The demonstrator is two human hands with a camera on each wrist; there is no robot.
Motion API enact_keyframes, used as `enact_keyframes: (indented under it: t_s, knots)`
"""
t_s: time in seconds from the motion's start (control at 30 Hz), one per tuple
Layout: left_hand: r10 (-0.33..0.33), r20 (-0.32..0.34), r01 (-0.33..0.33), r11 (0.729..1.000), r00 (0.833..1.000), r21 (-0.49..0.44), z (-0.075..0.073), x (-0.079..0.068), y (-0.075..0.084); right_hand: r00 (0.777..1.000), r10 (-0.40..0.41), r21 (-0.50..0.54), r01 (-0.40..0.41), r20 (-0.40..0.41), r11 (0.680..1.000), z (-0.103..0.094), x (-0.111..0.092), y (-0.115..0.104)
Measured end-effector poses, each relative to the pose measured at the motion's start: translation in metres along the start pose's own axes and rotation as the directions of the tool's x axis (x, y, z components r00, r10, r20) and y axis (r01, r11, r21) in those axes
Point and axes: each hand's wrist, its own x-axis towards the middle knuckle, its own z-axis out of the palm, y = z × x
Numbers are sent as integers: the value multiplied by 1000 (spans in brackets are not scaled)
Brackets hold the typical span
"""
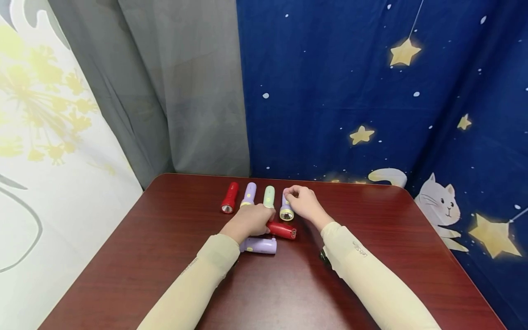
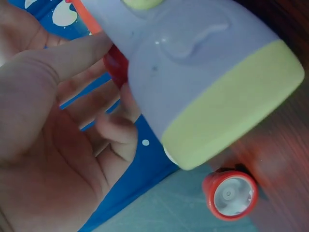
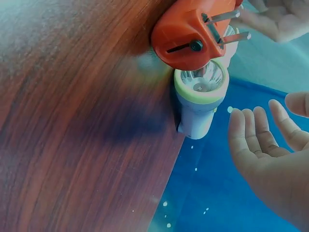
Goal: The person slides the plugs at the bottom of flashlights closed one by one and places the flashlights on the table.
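My left hand (image 1: 252,220) reaches over several flashlights and holds a red flashlight (image 1: 282,230) that lies crosswise. Two metal plug prongs stick out of this flashlight's end in the right wrist view. Nearest the person, a purple flashlight (image 1: 261,246) lies sideways, its yellow-green head (image 2: 236,106) large in the left wrist view. My right hand (image 1: 304,201) hovers beside a purple flashlight (image 1: 286,208) at the row's right end. Its fingers are loosely bent and hold nothing; the right wrist view shows a gap between hand (image 3: 270,150) and flashlight.
Farther back in the row lie a red flashlight (image 1: 229,198), a purple flashlight (image 1: 249,193) and a green flashlight (image 1: 269,196), the last two partly behind the left hand. The brown table (image 1: 165,256) ends at a grey curtain (image 1: 202,91) and a blue starry curtain (image 1: 321,91).
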Motion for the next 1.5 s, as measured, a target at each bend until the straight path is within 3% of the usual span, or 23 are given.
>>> enact_keyframes:
  t_s: [0.13,0.3,0.47,0.6,0.77,0.87,0.97,1.03,1.07,1.13,1.17,1.2,1.3,1.4,1.43,1.5]
  knots:
    - [-1,21,3,996,1000,-90,3,-1,-3,1000,10,7,-10,-5,1000,-1,-5,0]
    - [25,-3,-25,978,1000,-206,5,-2,-11,1000,11,25,-11,-5,1000,-4,-9,4]
    - [36,-79,-58,951,996,-304,-4,-5,-16,999,49,207,-44,-18,977,-12,-8,7]
    - [1,-149,-68,893,989,-445,-14,-7,-17,996,82,345,-83,19,935,-24,-8,2]
    - [-89,-211,-75,747,973,-661,-27,-10,-18,992,53,427,-96,111,899,-40,-10,-13]
    - [-130,-211,-93,600,969,-794,-33,-13,-18,984,16,584,-117,175,803,-49,-16,-23]
    - [-153,-185,-108,409,971,-906,-39,-15,-16,973,-60,741,-128,221,660,-56,-23,-31]
    - [-169,-161,-106,295,972,-950,-43,-16,-14,967,-120,798,-111,224,592,-59,-27,-35]
    - [-175,-152,-104,256,973,-961,-45,-17,-13,965,-147,812,-94,216,576,-60,-30,-38]
    - [-185,-144,-101,227,972,-969,-48,-17,-11,968,-175,812,-48,182,582,-61,-33,-43]
    - [-188,-146,-101,227,971,-969,-49,-17,-10,973,-171,805,-22,152,593,-60,-35,-45]
    - [-194,-154,-102,252,969,-962,-49,-18,-9,980,-161,793,6,117,610,-60,-37,-48]
    - [-207,-234,-129,423,950,-897,-51,-19,-3,994,-107,757,58,15,651,-57,-42,-56]
    - [-232,-364,-167,590,902,-790,-55,-23,7,996,-61,733,89,-64,674,-54,-48,-62]
    - [-233,-408,-186,623,883,-760,-58,-25,10,995,-54,725,95,-80,683,-53,-50,-65]
    - [-232,-465,-219,651,854,-727,-63,-30,17,994,-41,711,101,-100,695,-51,-52,-69]
